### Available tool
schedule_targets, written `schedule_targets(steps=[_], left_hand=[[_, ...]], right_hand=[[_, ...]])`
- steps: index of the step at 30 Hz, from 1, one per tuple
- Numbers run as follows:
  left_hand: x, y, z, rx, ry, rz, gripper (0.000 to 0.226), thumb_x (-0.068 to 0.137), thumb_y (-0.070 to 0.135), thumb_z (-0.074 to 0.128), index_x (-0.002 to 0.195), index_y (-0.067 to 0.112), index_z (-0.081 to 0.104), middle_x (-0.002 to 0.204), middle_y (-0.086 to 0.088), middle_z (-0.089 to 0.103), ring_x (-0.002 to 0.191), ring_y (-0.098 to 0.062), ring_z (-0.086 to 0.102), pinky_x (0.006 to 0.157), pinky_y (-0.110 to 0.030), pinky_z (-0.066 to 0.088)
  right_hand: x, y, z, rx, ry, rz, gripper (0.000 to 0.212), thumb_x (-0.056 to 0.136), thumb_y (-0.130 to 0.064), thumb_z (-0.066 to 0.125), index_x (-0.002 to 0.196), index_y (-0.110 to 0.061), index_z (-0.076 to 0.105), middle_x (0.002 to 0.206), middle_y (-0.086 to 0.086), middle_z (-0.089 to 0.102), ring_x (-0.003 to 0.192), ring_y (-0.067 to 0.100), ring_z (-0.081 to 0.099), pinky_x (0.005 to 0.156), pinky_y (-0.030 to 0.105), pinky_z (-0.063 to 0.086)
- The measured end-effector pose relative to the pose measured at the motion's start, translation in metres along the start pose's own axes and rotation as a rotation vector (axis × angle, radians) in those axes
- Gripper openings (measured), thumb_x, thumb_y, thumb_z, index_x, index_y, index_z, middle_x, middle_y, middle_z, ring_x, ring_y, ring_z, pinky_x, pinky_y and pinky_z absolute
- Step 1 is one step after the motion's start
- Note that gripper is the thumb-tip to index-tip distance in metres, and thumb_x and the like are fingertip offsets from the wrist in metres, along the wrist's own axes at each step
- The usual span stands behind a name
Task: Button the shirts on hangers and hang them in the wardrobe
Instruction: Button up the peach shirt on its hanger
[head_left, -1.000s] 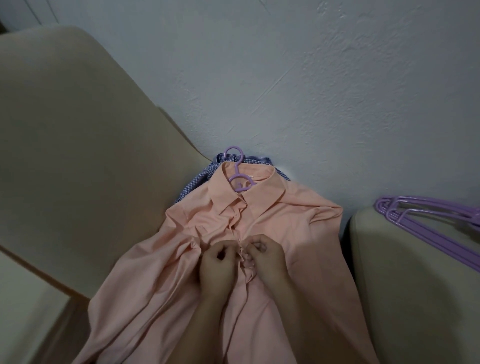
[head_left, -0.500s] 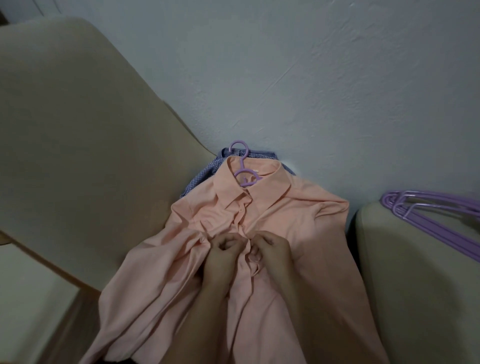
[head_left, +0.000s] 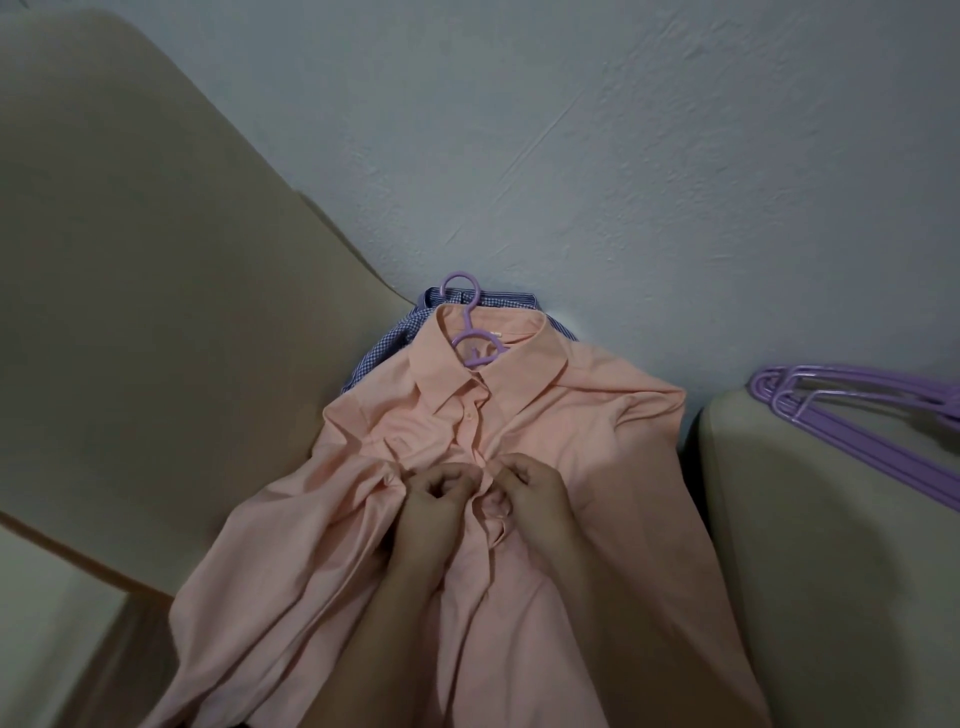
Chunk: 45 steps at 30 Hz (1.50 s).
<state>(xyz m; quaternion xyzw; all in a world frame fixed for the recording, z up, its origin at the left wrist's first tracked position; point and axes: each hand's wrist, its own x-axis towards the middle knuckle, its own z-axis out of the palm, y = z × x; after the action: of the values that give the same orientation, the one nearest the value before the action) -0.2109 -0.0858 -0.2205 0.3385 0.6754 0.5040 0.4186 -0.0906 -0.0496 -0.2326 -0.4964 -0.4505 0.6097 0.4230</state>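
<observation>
Peach cotton button-up shirt (head_left: 545, 447) on a lilac plastic hanger (head_left: 470, 343), laid on a beige cushioned seat (head_left: 156, 338) against the wall. Left hand (head_left: 434, 512) and right hand (head_left: 537, 501) both pinch its bunched placket mid-chest. Blue checked shirt (head_left: 384, 348) underneath; spare lilac hangers (head_left: 852, 415) lie right.

Beige sofa (head_left: 156, 364) under shirts (head_left: 571, 415), purple hangers (head_left: 857, 410)

Left hand (head_left: 439, 499) and right hand (head_left: 535, 491) pinch together.
</observation>
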Motion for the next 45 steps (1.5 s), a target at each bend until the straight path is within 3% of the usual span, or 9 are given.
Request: schedule_targets(steps=[9, 13, 18, 21, 27, 31, 33, 39, 45], left_hand=[[-0.002, 0.007, -0.004, -0.048, -0.027, -0.038, 0.015, 0.092, 0.005, 0.066, 0.090, -0.010, 0.070, 0.088, -0.027, 0.070, 0.081, -0.020, 0.067, 0.077, -0.025, 0.054], [-0.018, 0.026, -0.009, -0.095, -0.071, 0.008, 0.004, 0.094, -0.002, 0.060, 0.092, -0.005, 0.060, 0.080, -0.014, 0.054, 0.074, -0.017, 0.058, 0.068, -0.015, 0.053], [-0.049, 0.027, -0.015, 0.183, 0.007, 0.209, 0.015, 0.084, 0.015, 0.077, 0.091, 0.009, 0.065, 0.068, -0.008, 0.056, 0.060, -0.010, 0.054, 0.060, -0.019, 0.045], [-0.074, 0.025, -0.015, 0.233, 0.121, 0.223, 0.020, 0.077, 0.013, 0.080, 0.086, 0.016, 0.063, 0.059, -0.005, 0.055, 0.055, -0.006, 0.053, 0.059, -0.022, 0.042], [-0.089, 0.015, -0.016, 0.304, 0.132, 0.171, 0.038, 0.063, 0.047, 0.074, 0.091, 0.029, 0.055, 0.072, 0.001, 0.062, 0.076, -0.015, 0.062, 0.071, -0.029, 0.049], [-0.090, 0.016, -0.016, 0.280, 0.177, 0.176, 0.038, 0.073, 0.021, 0.079, 0.103, 0.029, 0.057, 0.081, 0.006, 0.064, 0.072, -0.010, 0.063, 0.073, -0.026, 0.052], [-0.091, 0.014, -0.017, 0.275, 0.203, 0.176, 0.035, 0.074, 0.016, 0.078, 0.088, 0.040, 0.056, 0.074, 0.006, 0.067, 0.068, -0.006, 0.064, 0.076, -0.031, 0.055], [-0.085, 0.010, -0.012, 0.451, 0.149, 0.166, 0.034, 0.068, 0.039, 0.086, 0.075, 0.021, 0.058, 0.071, 0.005, 0.063, 0.068, -0.013, 0.061, 0.059, -0.028, 0.045], [-0.081, 0.013, -0.008, 0.708, 0.125, 0.147, 0.038, 0.069, 0.051, 0.076, 0.083, 0.025, 0.054, 0.080, 0.010, 0.059, 0.078, -0.014, 0.061, 0.070, -0.033, 0.050]], right_hand=[[-0.003, -0.004, 0.001, -0.075, 0.060, -0.005, 0.020, 0.097, -0.009, 0.057, 0.078, -0.004, 0.062, 0.060, 0.008, 0.060, 0.050, 0.009, 0.053, 0.051, 0.018, 0.043], [-0.014, -0.018, -0.003, -0.106, 0.015, 0.064, 0.023, 0.095, 0.002, 0.046, 0.082, -0.009, 0.062, 0.066, 0.012, 0.061, 0.046, 0.011, 0.055, 0.046, 0.022, 0.044], [-0.033, -0.031, -0.012, -0.379, 0.032, -0.043, 0.023, 0.081, -0.017, 0.055, 0.076, -0.036, 0.067, 0.076, -0.003, 0.071, 0.073, 0.019, 0.069, 0.073, 0.035, 0.056], [-0.053, -0.029, -0.016, -0.535, 0.067, -0.068, 0.025, 0.087, -0.015, 0.058, 0.071, -0.033, 0.061, 0.079, -0.007, 0.070, 0.081, 0.013, 0.067, 0.078, 0.027, 0.051], [-0.084, -0.006, -0.021, -0.524, 0.033, -0.041, 0.021, 0.085, -0.010, 0.060, 0.085, -0.030, 0.067, 0.089, -0.007, 0.073, 0.087, 0.008, 0.067, 0.086, 0.030, 0.053], [-0.080, -0.006, -0.018, -0.517, 0.071, 0.009, 0.020, 0.087, -0.012, 0.060, 0.078, -0.028, 0.067, 0.086, -0.005, 0.072, 0.086, 0.014, 0.067, 0.081, 0.029, 0.051], [-0.075, -0.008, -0.015, -0.528, 0.100, 0.039, 0.018, 0.085, -0.015, 0.062, 0.073, -0.027, 0.066, 0.083, -0.005, 0.073, 0.085, 0.016, 0.067, 0.080, 0.029, 0.051], [-0.069, -0.002, -0.010, -0.616, 0.123, 0.056, 0.025, 0.082, -0.016, 0.066, 0.063, -0.030, 0.058, 0.082, 0.002, 0.073, 0.085, 0.022, 0.068, 0.080, 0.034, 0.054], [-0.068, -0.004, -0.014, -0.567, 0.145, 0.100, 0.018, 0.085, -0.015, 0.067, 0.070, -0.025, 0.063, 0.081, -0.002, 0.071, 0.083, 0.018, 0.066, 0.077, 0.030, 0.052]])
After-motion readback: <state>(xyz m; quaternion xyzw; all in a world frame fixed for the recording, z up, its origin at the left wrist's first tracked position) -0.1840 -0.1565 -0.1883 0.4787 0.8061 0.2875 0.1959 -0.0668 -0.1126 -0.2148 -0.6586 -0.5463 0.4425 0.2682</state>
